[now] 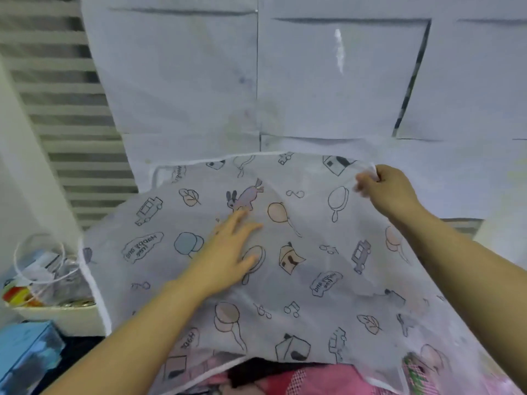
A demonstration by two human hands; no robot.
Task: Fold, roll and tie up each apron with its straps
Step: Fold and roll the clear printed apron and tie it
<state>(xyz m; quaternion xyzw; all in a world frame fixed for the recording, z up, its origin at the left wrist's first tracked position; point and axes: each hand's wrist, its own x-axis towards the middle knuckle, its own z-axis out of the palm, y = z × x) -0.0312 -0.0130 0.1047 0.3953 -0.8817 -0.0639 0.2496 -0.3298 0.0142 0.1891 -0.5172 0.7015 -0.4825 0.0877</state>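
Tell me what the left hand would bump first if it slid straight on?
Probably only more apron: the left hand lies flat, its fingers aimed at the rabbit print, then the far hem. Depth beyond is unclear.

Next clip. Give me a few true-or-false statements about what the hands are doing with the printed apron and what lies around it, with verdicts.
1. The left hand lies flat on the printed apron. True.
2. The right hand rests open on the middle of the apron. False: it pinches the apron's far edge, on the right.
3. The apron is already rolled and tied. False: it lies spread out, not rolled.
4. A blue box sits at the lower left. True.
5. Pink fabric shows under the apron's near edge. True.
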